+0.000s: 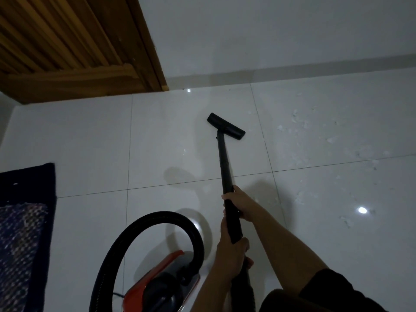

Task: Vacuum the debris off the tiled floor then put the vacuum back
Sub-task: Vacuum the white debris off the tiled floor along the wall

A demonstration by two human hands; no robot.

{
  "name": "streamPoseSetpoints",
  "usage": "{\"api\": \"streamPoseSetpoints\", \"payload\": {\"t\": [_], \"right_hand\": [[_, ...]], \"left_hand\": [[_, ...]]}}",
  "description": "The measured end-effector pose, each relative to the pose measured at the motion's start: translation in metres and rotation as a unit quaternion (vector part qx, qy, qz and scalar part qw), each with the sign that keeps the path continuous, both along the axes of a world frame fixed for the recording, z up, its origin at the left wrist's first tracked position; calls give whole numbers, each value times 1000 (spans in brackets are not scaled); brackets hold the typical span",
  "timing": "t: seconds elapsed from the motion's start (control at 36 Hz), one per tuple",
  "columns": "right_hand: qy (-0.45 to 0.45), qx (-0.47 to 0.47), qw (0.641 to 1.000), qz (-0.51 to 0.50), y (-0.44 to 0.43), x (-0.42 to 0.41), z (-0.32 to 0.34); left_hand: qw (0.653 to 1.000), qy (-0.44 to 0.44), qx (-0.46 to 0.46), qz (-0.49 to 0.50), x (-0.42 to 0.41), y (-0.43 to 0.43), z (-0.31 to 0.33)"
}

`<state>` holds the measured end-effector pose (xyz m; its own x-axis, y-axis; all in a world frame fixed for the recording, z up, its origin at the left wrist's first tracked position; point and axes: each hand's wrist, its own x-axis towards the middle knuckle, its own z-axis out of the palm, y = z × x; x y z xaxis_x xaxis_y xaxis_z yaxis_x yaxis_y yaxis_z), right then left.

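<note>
Vacuum (162, 282), one red-and-black canister, sits on the tiled floor (90, 143) at the lower middle of the head view, just left of the person's arms. One black ribbed hose (144, 224) loops up from it in a single arch and comes down toward the hands. One black wand (224, 163) slants up the frame from the hands to one flat black nozzle (225, 129), which rests on a tile left of the debris. Both hands grip the wand: the right hand (238, 204) is wrapped round it higher up, the left hand (231, 251) is clenched round its lower end where the hose joins. Debris (333, 140), many small pale scraps too scattered to count, lies across the tiles to the right, apart from the nozzle. One dark mat (24, 233) lies at the left edge. One wooden door (74, 46) stands at the upper left, beside the white wall (281, 30). Two bright light spots reflect off the floor, one at the right and one under the hose.
</note>
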<state>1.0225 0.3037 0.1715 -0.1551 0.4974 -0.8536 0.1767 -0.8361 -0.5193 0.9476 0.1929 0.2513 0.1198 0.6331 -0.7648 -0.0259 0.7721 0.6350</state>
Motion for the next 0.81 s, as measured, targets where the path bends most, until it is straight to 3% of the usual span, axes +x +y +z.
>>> {"api": "streamPoseSetpoints", "payload": {"t": [0.81], "right_hand": [[-8,-25,999,30,104,71,-5]], "left_hand": [[999,-37,-6,-5,67,95,-18]]}}
